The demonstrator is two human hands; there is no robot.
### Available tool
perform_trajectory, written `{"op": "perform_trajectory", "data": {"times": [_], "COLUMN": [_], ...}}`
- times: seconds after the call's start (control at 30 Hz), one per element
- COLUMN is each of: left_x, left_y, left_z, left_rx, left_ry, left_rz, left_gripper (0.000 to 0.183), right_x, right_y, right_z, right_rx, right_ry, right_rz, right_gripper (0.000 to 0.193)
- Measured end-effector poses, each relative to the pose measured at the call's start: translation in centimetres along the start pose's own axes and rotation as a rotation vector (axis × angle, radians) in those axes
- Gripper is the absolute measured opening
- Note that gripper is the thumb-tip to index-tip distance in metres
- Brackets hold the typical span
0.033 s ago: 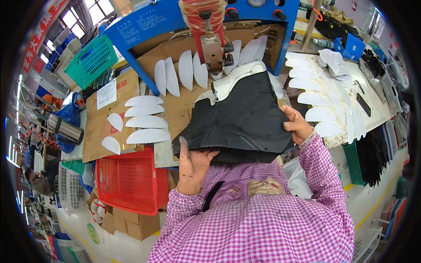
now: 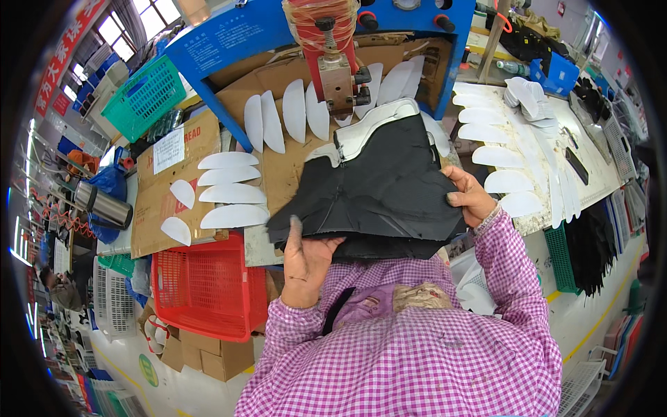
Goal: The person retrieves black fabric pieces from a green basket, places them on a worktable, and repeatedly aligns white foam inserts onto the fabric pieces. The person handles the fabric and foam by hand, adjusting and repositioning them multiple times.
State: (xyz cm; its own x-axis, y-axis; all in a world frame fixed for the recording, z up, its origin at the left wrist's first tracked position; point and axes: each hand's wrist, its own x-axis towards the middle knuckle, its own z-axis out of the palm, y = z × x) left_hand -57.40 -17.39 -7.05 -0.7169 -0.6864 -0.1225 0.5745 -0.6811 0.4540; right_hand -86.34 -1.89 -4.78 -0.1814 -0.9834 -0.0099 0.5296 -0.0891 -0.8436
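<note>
A floppy black piece (image 2: pixel 389 184), by its shape a boot upper, spreads in front of me with a white, curved far edge. My left hand (image 2: pixel 306 270) grips its near left edge, thumb on top and fingers tucked underneath. At the right side my right hand (image 2: pixel 474 199) pinches the edge between thumb and fingers. Along the near rim a second black layer hangs slightly apart below. The far end lies just under the metal head (image 2: pixel 338 87) of a blue-framed machine (image 2: pixel 236 52). White half-moon pieces (image 2: pixel 294 111) stand fanned around that head.
More half-moon pieces lie on the cardboard (image 2: pixel 149 201) at left and the white board (image 2: pixel 549 149) at right. A red crate (image 2: pixel 201 323) sits low left, a green basket (image 2: pixel 135 94) farther back. Dark strips (image 2: pixel 590 257) hang at the right.
The black boot upper has shifted slightly left, its near left corner spreading outward. Both hands keep their hold.
</note>
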Motion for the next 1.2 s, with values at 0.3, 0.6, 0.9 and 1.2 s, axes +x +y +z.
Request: {"op": "perform_trajectory", "data": {"times": [0.3,0.6,0.9,1.2], "left_x": [4.0,6.5,6.7,4.5], "left_y": [-0.5,3.3,8.7,10.6], "left_z": [0.0,-1.1,-5.0,-6.3], "left_rx": [0.33,0.02,0.07,0.05], "left_ry": [0.203,0.216,0.224,0.269], "left_rz": [0.505,0.405,0.499,0.478], "left_gripper": [0.031,0.041,0.047,0.043], "right_x": [2.2,5.3,11.5,12.6], "right_y": [-0.3,-2.0,-1.9,-1.8], "right_z": [0.4,0.6,2.3,2.1], "right_rx": [0.109,-0.331,-0.203,-0.217], "right_ry": [0.361,0.557,0.374,0.369], "right_rz": [-0.065,-0.264,-0.185,-0.144], "right_gripper": [0.039,0.028,0.034,0.029]}}
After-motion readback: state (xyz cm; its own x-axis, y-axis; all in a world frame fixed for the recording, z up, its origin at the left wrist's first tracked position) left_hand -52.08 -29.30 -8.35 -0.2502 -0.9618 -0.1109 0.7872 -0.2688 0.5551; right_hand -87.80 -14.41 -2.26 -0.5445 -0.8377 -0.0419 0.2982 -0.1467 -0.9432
